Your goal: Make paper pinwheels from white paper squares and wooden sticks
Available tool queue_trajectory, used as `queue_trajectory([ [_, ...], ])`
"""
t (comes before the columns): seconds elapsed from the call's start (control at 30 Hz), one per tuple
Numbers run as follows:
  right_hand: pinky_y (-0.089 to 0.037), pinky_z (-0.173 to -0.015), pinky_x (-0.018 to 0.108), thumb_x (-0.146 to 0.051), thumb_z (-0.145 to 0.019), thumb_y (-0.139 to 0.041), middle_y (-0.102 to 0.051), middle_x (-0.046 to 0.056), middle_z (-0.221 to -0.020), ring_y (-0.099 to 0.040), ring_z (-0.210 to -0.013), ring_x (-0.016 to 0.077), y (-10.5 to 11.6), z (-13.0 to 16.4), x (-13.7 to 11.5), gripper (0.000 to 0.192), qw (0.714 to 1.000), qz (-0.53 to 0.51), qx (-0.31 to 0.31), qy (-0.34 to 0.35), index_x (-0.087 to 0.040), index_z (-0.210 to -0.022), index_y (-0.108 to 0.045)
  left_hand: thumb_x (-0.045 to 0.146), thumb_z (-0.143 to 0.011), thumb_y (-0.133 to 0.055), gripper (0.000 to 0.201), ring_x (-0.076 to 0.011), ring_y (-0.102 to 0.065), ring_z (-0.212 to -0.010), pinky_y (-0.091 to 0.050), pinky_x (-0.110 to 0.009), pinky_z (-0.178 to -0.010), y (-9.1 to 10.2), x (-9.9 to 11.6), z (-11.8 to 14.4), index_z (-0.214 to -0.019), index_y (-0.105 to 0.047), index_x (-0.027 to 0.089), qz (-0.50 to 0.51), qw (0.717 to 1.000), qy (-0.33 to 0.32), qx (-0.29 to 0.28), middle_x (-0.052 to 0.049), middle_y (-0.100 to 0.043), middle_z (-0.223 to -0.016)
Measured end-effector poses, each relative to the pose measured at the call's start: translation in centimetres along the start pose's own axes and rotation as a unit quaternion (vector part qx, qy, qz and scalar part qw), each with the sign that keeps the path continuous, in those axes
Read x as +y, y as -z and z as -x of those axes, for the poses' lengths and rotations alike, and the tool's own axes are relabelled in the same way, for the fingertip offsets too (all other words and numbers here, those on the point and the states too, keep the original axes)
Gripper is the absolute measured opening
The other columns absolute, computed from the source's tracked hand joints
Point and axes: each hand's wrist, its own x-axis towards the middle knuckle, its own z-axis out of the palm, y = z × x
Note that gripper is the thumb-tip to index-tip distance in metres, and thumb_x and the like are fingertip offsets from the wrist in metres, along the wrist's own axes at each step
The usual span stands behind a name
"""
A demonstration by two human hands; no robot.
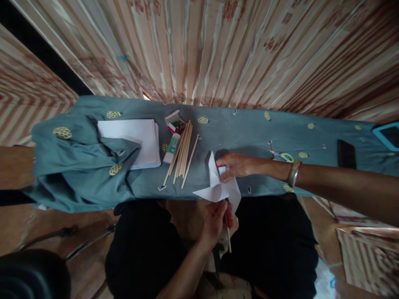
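A white paper pinwheel [220,191] sits over the table's front edge, its blades folded and spread. Just below it, my left hand [215,218] is closed round a thin wooden stick [228,238], whose lower end points down towards my lap. The stick's upper end is hidden by the paper. My right hand [233,166] reaches in from the right, with its fingers closed on an upper blade of the pinwheel near the middle. Whether a pin joins paper and stick I cannot see.
Left of the pinwheel lie several wooden sticks [183,153], a glue stick [171,148], an opened small box [176,123] of dark bits and a paper stack [134,141] partly under bunched cloth. Scissors [282,155], a dark phone-like slab [346,153] and a blue-framed device [388,136] lie to the right.
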Motion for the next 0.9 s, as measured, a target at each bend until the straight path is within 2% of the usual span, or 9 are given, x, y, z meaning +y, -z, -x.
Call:
queue_trajectory([
  [0.3, -0.042, -0.065, 0.026, -0.032, -0.075, -0.073, -0.069, 0.001, -0.082, -0.063, -0.077, 0.0176, 0.17, 0.53, -0.74, 0.018, 1.0, -0.012, 0.002, -0.013, -0.018, -0.085, -0.069, 0.069, -0.062, -0.076, 0.058, -0.009, -0.045, -0.036, -0.031, -0.024, -0.042, -0.07, -0.26, -0.1, -0.072, -0.062, 0.014, 0.005, 1.0, -0.008, -0.001, 0.003, -0.053, -0.047],
  [0.5, -0.043, -0.067, 0.026, -0.032, -0.073, -0.075, -0.071, 0.001, -0.085, -0.064, -0.08, 0.0188, 0.76, 0.27, -0.62, 0.023, 1.0, -0.008, -0.024, 0.001, -0.019, -0.092, -0.072, 0.066, -0.061, -0.077, 0.057, -0.0086, -0.045, -0.034, -0.03, -0.023, -0.04, 0.32, 0.4, 0.09, -0.073, -0.064, 0.012, -0.004, 1.0, 0.003, -0.009, 0.003, -0.055, -0.047],
  [0.73, -0.043, -0.065, 0.028, -0.031, -0.072, -0.075, -0.069, 0.002, -0.081, -0.063, -0.078, 0.0203, 0.74, 0.11, -0.88, 0.017, 1.0, 0.014, -0.019, -0.01, -0.019, -0.083, -0.071, 0.067, -0.061, -0.077, 0.057, -0.0088, -0.045, -0.035, -0.03, -0.024, -0.04, 0.23, 0.25, -0.03, -0.074, -0.064, 0.013, -0.006, 1.0, 0.005, -0.004, 0.003, -0.054, -0.047],
  [0.9, -0.041, -0.062, 0.026, -0.031, -0.073, -0.075, -0.068, 0.002, -0.08, -0.061, -0.074, 0.0176, 0.65, 0.08, -0.92, 0.018, 1.0, 0.009, -0.018, -0.009, -0.018, -0.082, -0.069, 0.068, -0.061, -0.077, 0.057, -0.0088, -0.044, -0.036, -0.033, -0.024, -0.041, 0.19, -0.18, -0.23, -0.072, -0.063, 0.014, -0.002, 1.0, 0.012, -0.002, 0.003, -0.053, -0.049],
])
